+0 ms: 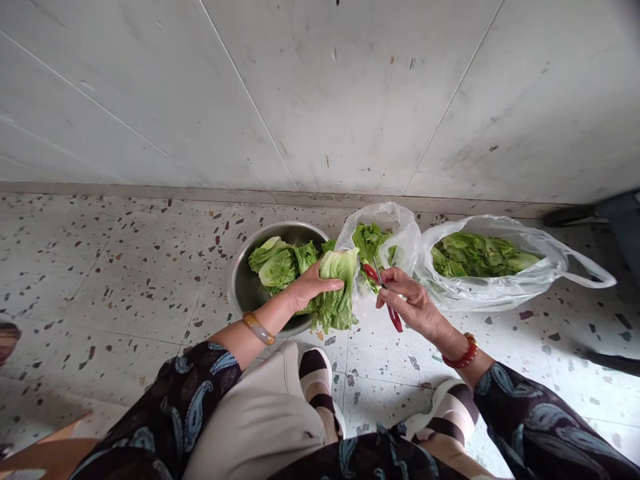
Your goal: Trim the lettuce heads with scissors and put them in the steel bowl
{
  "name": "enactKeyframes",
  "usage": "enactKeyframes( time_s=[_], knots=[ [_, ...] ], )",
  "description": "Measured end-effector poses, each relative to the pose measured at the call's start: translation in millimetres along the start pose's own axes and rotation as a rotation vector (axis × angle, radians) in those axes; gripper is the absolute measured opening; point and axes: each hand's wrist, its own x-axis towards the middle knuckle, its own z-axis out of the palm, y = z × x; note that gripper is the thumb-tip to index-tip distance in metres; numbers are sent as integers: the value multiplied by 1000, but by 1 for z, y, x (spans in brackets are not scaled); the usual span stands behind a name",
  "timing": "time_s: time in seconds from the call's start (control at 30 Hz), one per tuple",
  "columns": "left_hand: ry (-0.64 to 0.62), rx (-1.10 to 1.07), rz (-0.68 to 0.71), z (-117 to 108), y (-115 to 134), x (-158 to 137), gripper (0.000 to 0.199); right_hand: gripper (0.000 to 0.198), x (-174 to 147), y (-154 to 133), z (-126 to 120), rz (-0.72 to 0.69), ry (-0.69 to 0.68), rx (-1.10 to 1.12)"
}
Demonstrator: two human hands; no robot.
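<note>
My left hand (311,288) grips a head of lettuce (337,300) over the right rim of a metal basin (243,277). More lettuce (277,265) lies inside the basin. Close by on the right, my right hand (407,299) holds red-handled scissors (394,316), their metal part lying between the fingers and pointing up. Behind the scissors stands a clear plastic bag (400,223) with loose lettuce leaves (369,241) in it.
A larger plastic bag (500,293) full of lettuce sits at the right, its handle stretched out sideways. A pale wall (320,100) rises behind the speckled floor (140,280). My shoes (317,380) are just in front of the basin. Dark furniture (620,220) stands at the right edge.
</note>
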Motion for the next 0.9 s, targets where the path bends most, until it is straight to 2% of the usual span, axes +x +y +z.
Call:
enactKeyframes(
  time_s=[0.07,0.13,0.27,0.37,0.5,0.57,0.63,0.7,0.73,0.8,0.9],
  knots=[
    [1,-65,-12,0,3,-2,80,59,2,-2,1,-35,37,-39],
    [-44,-138,-39,2,6,-4,80,60,5,-7,4,-37,26,15],
    [-144,-198,-102,11,11,-8,78,62,12,-13,20,156,51,394],
    [-96,-195,-133,15,13,-10,73,66,18,-10,33,271,124,615],
    [2,-209,-139,14,11,-10,65,65,24,-4,46,327,189,774],
    [9,-227,-151,12,9,-9,63,58,26,-2,51,362,233,875],
    [2,-241,-157,10,6,-7,61,41,27,0,55,389,254,964],
    [12,-238,-143,9,4,-5,60,28,27,3,56,400,239,1013],
    [26,-227,-129,8,3,-5,59,29,27,4,55,400,221,1022],
    [35,-190,-100,9,2,-4,58,41,24,7,53,391,168,1025],
    [-31,-123,-61,15,4,-6,63,56,19,13,50,373,65,987]
  ],
)
